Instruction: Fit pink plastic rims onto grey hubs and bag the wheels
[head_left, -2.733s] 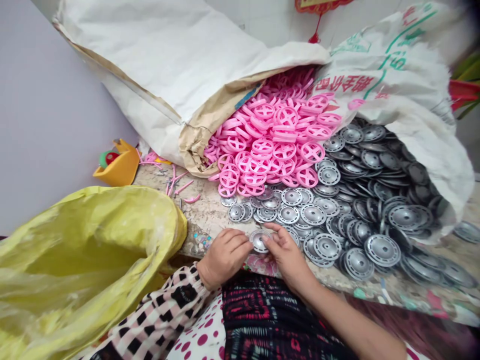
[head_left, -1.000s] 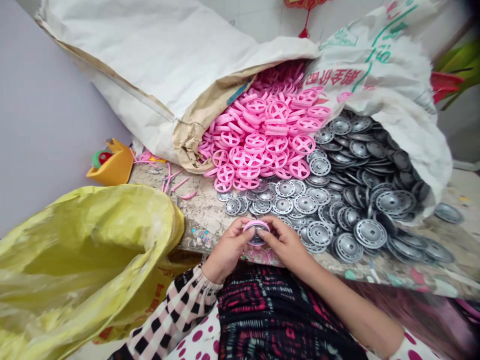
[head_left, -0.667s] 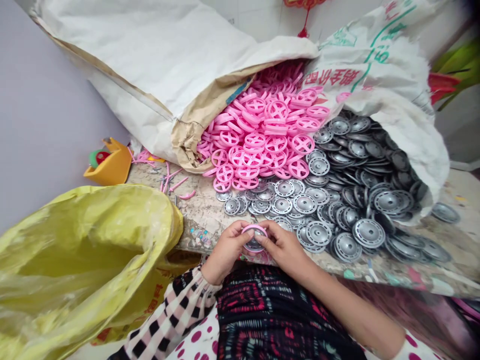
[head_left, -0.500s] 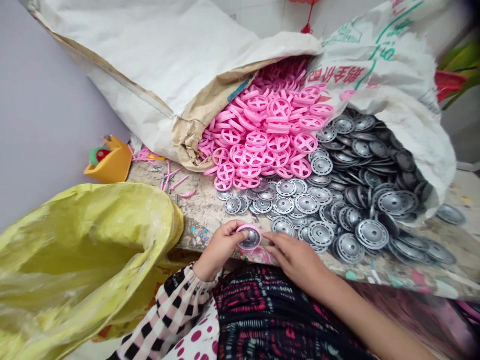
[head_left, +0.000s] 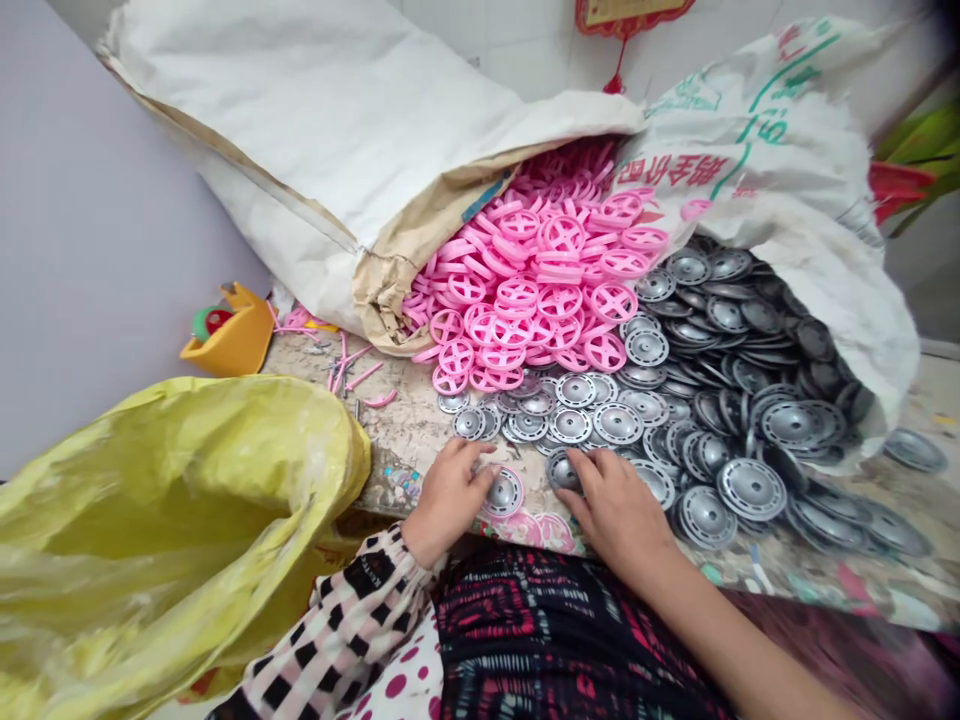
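My left hand (head_left: 448,492) is closed on the rim of a pink wheel with a silver cap pressed into it (head_left: 503,492), held low at the table's front edge. My right hand (head_left: 616,503) reaches into the near edge of the silver cap pile (head_left: 720,400). Its fingers are curled together over one silver cap (head_left: 560,470). Behind the caps, a heap of pink spoked wheels (head_left: 547,290) spills from a white sack (head_left: 360,130).
A second printed sack (head_left: 787,170) covers the caps at the right. A yellow plastic bag (head_left: 165,510) bulges at my left. A yellow toy part (head_left: 232,335) and pink scraps (head_left: 352,375) lie at the far left of the worn table (head_left: 409,430).
Both hands were pressing a cap into a pink wheel. The right hand has let go and moved right onto a loose silver cap. The left hand keeps the wheel, lowered to the table.
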